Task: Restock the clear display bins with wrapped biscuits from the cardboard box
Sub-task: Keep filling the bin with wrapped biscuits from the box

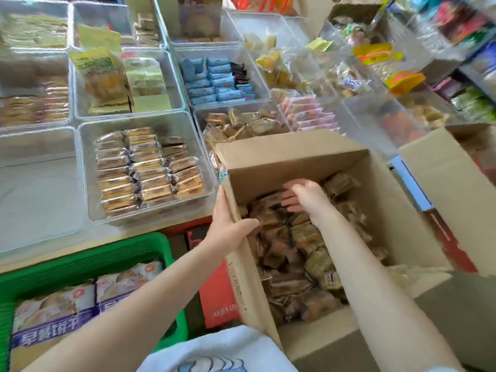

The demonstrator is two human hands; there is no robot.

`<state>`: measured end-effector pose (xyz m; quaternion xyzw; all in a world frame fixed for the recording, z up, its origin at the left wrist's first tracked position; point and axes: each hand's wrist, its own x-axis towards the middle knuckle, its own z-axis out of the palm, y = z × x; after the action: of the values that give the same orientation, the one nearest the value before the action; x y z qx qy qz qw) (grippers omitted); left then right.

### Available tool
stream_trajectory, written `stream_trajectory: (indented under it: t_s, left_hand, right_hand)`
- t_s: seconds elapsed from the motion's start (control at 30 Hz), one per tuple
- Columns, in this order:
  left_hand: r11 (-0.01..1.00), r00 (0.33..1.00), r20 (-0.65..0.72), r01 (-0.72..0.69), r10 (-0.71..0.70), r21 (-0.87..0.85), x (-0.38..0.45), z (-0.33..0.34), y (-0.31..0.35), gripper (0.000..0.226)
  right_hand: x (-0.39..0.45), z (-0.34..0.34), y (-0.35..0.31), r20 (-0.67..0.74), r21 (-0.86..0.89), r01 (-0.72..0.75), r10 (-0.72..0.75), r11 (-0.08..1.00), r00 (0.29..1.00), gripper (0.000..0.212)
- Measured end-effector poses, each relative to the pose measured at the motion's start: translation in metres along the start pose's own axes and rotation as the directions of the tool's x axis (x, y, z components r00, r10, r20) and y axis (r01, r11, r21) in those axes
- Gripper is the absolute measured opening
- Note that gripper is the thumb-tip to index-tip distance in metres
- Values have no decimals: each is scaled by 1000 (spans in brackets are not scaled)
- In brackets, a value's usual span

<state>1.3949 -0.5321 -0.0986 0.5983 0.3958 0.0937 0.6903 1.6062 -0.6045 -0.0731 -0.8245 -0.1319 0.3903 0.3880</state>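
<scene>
An open cardboard box [271, 154] stands at centre right, filled with brown wrapped biscuits [298, 261]. My left hand [228, 224] grips the box's left wall, thumb inside and fingers outside. My right hand [303, 196] reaches down into the box with fingers spread over the biscuits, holding nothing that I can see. Left of the box a clear display bin [88, 167] holds neat rows of wrapped biscuits [150, 167]. Behind the box another clear bin [198, 114] holds loose brown wrapped biscuits [241, 124].
More clear bins with packaged snacks fill the counter, among them one with blue packets [214, 81]. A clear bin [35, 183] at the left holds nothing. A green basket [88, 261] with large packs sits at lower left. A second cardboard box [453, 170] stands at the right.
</scene>
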Motion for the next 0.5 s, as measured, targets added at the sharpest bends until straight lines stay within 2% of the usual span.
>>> stream_trajectory:
  t_s: [0.1, 0.13, 0.2, 0.27, 0.37, 0.43, 0.5]
  left_hand:
    - [1000, 1000, 10, -20, 20, -20, -4, -1, 2, 108]
    - [999, 1000, 3, -29, 29, -24, -6, 0, 4, 107]
    - [999, 999, -6, -38, 38, -29, -6, 2, 4, 110]
    - [999, 999, -2, -39, 39, -26, -7, 2, 6, 113]
    - [998, 998, -10, -61, 60, -23, -7, 2, 7, 108]
    - [998, 998, -12, -57, 57, -4, -7, 1, 8, 109]
    - [999, 999, -11, -51, 51, 15, -9, 2, 10, 107]
  right_hand:
    - [24, 18, 19, 74, -186, -114, 130, 976, 989, 41]
    - [30, 25, 23, 117, -287, -113, 152, 951, 982, 46]
    - [36, 36, 35, 179, -431, -6, 92, 902, 980, 48]
    - [38, 42, 42, 174, -421, 57, 18, 905, 985, 43]
    - [32, 43, 34, 133, -277, -49, 89, 960, 987, 38]
    - [18, 32, 18, 200, -272, -52, 109, 961, 974, 32]
    - [-6, 12, 1, 359, -272, 102, 3, 957, 933, 21]
